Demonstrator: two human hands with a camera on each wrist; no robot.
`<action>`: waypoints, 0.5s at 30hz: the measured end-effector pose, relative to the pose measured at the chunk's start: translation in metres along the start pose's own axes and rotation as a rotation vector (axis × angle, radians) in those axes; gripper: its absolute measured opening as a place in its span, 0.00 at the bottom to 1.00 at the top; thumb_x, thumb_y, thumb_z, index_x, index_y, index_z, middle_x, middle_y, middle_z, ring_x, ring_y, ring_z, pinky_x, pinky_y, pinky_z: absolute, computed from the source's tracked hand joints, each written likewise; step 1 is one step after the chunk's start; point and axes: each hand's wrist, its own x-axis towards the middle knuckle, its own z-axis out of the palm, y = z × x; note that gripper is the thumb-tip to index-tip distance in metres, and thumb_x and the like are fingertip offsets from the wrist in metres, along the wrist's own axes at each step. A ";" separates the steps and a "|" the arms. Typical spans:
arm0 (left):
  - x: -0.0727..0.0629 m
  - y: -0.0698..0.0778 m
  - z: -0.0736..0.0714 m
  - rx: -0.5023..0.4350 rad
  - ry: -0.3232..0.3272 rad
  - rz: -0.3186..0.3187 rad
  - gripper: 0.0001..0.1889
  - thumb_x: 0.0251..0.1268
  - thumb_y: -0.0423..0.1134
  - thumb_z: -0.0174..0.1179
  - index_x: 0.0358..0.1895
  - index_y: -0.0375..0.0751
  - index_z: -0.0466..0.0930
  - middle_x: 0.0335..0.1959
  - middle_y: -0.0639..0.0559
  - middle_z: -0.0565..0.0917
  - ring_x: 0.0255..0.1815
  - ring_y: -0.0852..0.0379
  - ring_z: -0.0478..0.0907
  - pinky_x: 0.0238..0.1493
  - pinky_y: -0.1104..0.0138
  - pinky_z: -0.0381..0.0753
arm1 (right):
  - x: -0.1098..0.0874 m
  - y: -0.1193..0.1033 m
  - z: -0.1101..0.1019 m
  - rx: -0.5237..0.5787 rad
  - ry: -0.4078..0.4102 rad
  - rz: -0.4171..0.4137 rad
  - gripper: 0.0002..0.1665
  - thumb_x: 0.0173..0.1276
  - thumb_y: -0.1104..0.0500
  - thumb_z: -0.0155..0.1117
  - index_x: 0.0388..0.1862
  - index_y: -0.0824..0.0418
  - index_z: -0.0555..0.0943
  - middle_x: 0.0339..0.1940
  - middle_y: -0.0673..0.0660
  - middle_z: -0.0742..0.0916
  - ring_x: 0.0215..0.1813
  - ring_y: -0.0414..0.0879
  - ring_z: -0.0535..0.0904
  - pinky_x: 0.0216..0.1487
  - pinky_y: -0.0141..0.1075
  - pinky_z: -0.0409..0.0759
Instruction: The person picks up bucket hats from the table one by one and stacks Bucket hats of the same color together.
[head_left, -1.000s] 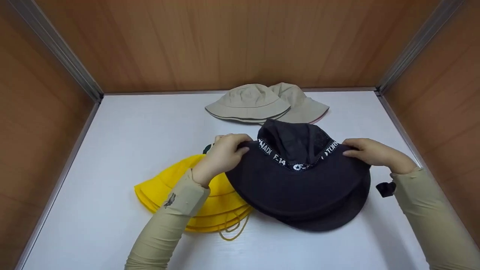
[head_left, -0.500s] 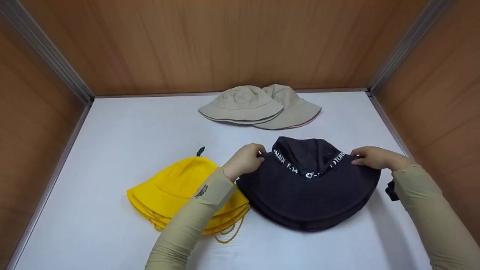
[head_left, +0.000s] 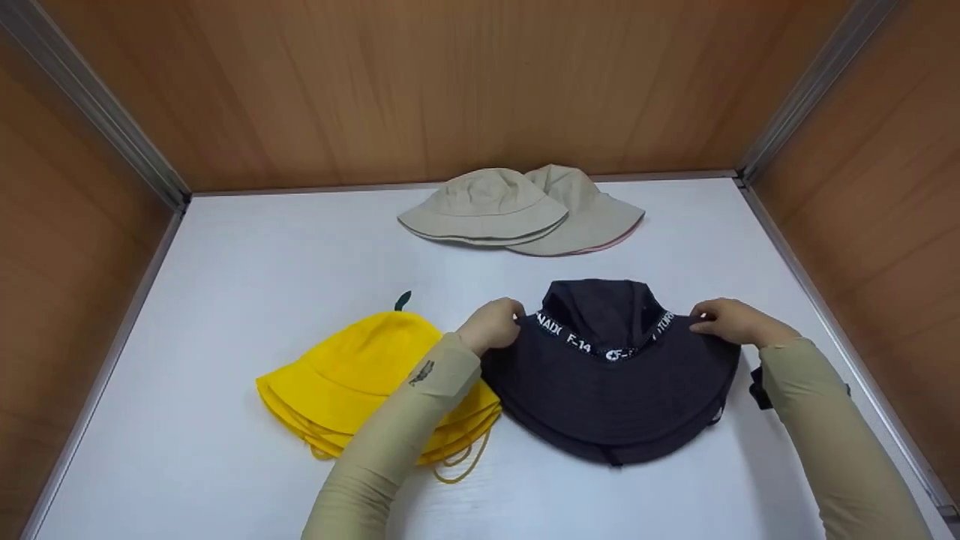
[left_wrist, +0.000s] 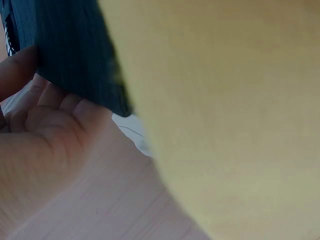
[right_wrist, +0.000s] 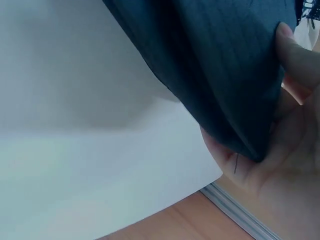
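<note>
Both hands hold a dark bucket hat [head_left: 615,405], its inside band with white lettering facing up and its crown pointing to the back wall. On the left edge of the brim, the left hand [head_left: 491,324] pinches the cloth between thumb and fingers. The right hand [head_left: 739,321] grips the opposite edge the same way; in the right wrist view its thumb lies over the dark cloth [right_wrist: 230,75] with fingers beneath. A second dark brim layer shows below the upper one. Yellow bucket hats [head_left: 360,367], stacked with a green leaf on top, lie partly behind the left sleeve.
Two groups of beige bucket hats, a left one [head_left: 487,202] and a right one [head_left: 600,217], overlap near the back wall [head_left: 465,90]. A black strap piece [head_left: 759,388] shows by the right sleeve. Wood-look panels enclose the white table [head_left: 225,262] on three sides.
The dark hat has come down toward the front, away from the beige hats, its brim layers now closer together. Both hands still hold it. The yellow hats' green leaf has come into fuller view.
</note>
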 end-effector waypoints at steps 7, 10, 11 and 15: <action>0.002 -0.005 0.000 0.068 -0.043 -0.027 0.15 0.63 0.29 0.50 0.50 0.34 0.81 0.46 0.42 0.83 0.43 0.49 0.78 0.50 0.58 0.78 | 0.004 0.005 0.010 0.008 0.026 0.010 0.13 0.69 0.58 0.57 0.43 0.68 0.78 0.44 0.69 0.82 0.45 0.59 0.76 0.48 0.52 0.72; 0.001 -0.006 -0.002 0.086 -0.049 -0.028 0.13 0.64 0.31 0.52 0.49 0.34 0.81 0.44 0.43 0.84 0.42 0.50 0.78 0.49 0.58 0.78 | 0.004 0.004 0.009 0.010 0.017 0.004 0.14 0.69 0.58 0.57 0.44 0.68 0.78 0.47 0.70 0.82 0.48 0.60 0.76 0.50 0.53 0.72; 0.000 -0.005 -0.003 0.085 -0.048 -0.024 0.13 0.65 0.32 0.52 0.49 0.34 0.81 0.45 0.42 0.84 0.42 0.49 0.79 0.50 0.58 0.78 | 0.004 0.004 0.008 0.011 0.011 0.002 0.14 0.69 0.58 0.57 0.44 0.68 0.78 0.47 0.71 0.81 0.48 0.61 0.76 0.50 0.54 0.72; -0.005 -0.004 -0.008 0.054 -0.068 -0.008 0.13 0.67 0.33 0.53 0.51 0.33 0.80 0.48 0.41 0.83 0.46 0.48 0.79 0.52 0.57 0.77 | 0.003 -0.001 -0.002 0.009 -0.011 0.004 0.12 0.68 0.58 0.58 0.44 0.66 0.80 0.47 0.71 0.82 0.48 0.62 0.76 0.49 0.53 0.73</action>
